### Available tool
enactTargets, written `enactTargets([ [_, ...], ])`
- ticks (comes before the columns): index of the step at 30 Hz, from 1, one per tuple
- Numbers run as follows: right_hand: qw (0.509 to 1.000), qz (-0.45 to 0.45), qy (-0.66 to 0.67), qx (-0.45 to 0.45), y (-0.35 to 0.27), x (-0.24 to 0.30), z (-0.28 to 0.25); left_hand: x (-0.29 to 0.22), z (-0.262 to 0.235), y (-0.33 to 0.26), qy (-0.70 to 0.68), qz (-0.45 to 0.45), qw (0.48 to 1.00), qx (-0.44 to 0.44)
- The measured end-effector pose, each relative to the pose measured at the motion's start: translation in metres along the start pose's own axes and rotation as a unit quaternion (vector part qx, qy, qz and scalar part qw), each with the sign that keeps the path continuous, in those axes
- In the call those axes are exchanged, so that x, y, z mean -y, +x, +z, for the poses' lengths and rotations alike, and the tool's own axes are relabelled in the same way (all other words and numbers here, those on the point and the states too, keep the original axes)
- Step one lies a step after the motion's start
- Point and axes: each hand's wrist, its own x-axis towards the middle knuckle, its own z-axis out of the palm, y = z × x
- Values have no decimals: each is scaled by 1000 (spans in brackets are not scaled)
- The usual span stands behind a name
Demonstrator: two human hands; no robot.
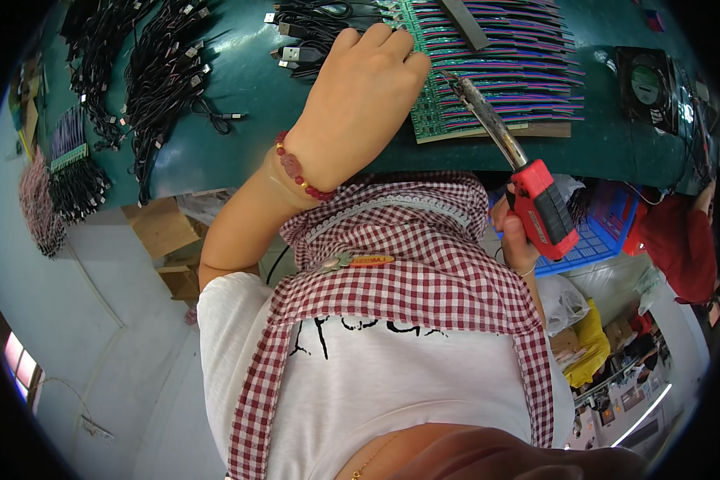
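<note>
My left hand (364, 84), with a red bead bracelet on the wrist, rests knuckles-up on the green table (240, 96) at the left edge of a panel of green circuit boards with purple wires (512, 64). Its fingers curl down beside black USB cables (304, 52); what lies under them is hidden. My right hand (516, 236) grips the red handle of a soldering iron (540, 208). The iron's metal shaft slants up to the left, and its tip (450, 78) hovers over the near left part of the boards.
Bundles of black cables (164, 76) cover the table's left side. A small black fan (644, 84) stands at the right. A grey bar (466, 22) lies on the boards. Below the table edge are cardboard boxes (164, 228) and a blue basket (596, 236). A person in red (684, 240) is at the right.
</note>
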Motion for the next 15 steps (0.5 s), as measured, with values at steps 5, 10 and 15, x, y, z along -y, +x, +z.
enactTargets([
  [5, 999, 25, 45, 0, 1, 8, 4, 0, 1, 0, 1, 2, 1000, 0],
  [10, 999, 27, 41, 8, 2, 8, 4, 0, 0, 0, 3, -1, 1000, 6],
  [15, 999, 27, 33, 26, -2, 4, 1, 0, 0, 1, 1, -2, 1000, 7],
])
